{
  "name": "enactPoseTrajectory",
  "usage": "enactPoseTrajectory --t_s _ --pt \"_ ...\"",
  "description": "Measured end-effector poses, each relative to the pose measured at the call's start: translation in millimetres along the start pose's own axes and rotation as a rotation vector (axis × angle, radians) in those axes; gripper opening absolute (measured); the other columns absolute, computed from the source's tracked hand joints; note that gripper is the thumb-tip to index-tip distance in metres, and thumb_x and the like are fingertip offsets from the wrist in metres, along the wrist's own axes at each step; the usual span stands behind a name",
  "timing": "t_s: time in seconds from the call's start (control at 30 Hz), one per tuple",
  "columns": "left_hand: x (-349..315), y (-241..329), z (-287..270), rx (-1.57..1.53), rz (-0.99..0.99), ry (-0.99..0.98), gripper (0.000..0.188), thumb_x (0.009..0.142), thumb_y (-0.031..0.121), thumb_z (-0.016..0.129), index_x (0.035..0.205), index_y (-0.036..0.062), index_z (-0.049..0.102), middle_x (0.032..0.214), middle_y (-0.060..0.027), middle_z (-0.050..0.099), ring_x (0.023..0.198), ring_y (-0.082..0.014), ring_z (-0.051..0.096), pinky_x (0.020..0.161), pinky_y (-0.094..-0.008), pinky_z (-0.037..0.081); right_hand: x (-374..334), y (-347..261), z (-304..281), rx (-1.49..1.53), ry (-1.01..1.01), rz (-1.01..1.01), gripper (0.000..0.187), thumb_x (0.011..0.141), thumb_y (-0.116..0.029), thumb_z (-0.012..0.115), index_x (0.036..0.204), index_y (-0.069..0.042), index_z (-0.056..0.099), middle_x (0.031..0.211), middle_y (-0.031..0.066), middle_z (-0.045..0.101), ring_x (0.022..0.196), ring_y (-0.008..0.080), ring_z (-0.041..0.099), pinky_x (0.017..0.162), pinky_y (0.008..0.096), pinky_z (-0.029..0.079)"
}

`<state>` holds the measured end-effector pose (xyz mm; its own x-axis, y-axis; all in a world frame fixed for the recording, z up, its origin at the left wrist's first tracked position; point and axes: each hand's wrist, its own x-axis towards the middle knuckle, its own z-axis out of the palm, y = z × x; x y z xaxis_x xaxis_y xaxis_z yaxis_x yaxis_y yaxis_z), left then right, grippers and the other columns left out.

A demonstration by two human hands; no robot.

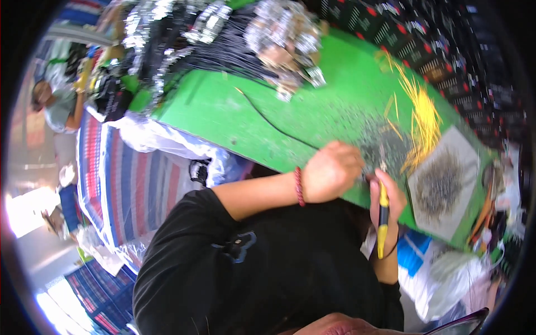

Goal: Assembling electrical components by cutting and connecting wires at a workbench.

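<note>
My left hand (335,170), a red beaded bracelet on its wrist, is closed over the near end of a thin black cable (273,124). The cable runs away to the far left across the green tabletop (212,109), with a pale tip at its far end. In my right hand (395,200) is a slim tool with a yellow-and-black handle (383,215). Its thin metal end points away from me, just right of my left hand. Blur hides the tool's exact kind and what lies between the two hands. Small dark scraps (385,137) cover the tabletop beyond them.
Thin yellow strands (421,117) lie in a bundle at the right, beside a grey board (455,209) with dark residue. Bundled black cables (223,53) with silvery wrapped ends (285,33) fill the far left. Dark boxes (402,47) line the far right edge. Another person (58,109) is at left.
</note>
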<state>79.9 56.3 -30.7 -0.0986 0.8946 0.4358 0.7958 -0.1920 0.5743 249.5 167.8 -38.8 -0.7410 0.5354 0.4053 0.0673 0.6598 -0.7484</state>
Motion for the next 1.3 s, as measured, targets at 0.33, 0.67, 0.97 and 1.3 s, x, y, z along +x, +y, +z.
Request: enactPoseTrajectory --t_s 0.33,0.67,0.97,1.3 --pt "1.5 -54.2 -109.9 0.010 -0.180 0.225 0.010 0.072 0.001 0.069 0.078 0.0048 0.062 0.088 -0.0099 0.066 0.084 -0.0283 0.064 0.072 -0.0383 0.051 -14.4 6.0 1.7 0.204 0.053 0.141 0.027 0.095 -0.014 0.057 0.119 -0.001 0.056 0.080 0.0120 0.071 0.052 0.0087 0.054 0.051 0.0232 0.046" --pt "1.8 -198.9 -272.2 0.790 -0.760 0.303 0.022 0.084 0.024 0.058 0.097 0.0121 0.069 0.096 -0.0136 0.068 0.089 -0.0328 0.066 0.077 -0.0447 0.053 -7.3 3.4 2.5 0.194 0.012 0.169 0.028 0.094 -0.011 0.056 0.120 -0.001 0.053 0.078 0.0116 0.069 0.052 0.0085 0.051 0.049 0.0218 0.043" --pt "-13.3 -228.7 -284.9 0.551 -0.820 0.148 0.020 0.078 0.026 0.065 0.090 0.0110 0.071 0.084 -0.0104 0.071 0.079 -0.0267 0.068 0.073 -0.0390 0.054 -8.3 1.2 3.2 0.154 0.022 0.188 0.030 0.095 -0.016 0.057 0.119 0.001 0.053 0.075 0.0116 0.068 0.052 0.0068 0.048 0.049 0.0213 0.040" --pt "8.6 -205.5 -293.2 0.614 -0.813 -0.051 0.024 0.080 0.022 0.063 0.098 0.0086 0.071 0.087 -0.0125 0.071 0.080 -0.0260 0.068 0.074 -0.0365 0.054 -10.3 3.3 2.0 0.199 0.061 0.206 0.027 0.094 -0.014 0.058 0.117 0.000 0.057 0.073 0.0094 0.069 0.050 0.0071 0.051 0.048 0.0215 0.042"
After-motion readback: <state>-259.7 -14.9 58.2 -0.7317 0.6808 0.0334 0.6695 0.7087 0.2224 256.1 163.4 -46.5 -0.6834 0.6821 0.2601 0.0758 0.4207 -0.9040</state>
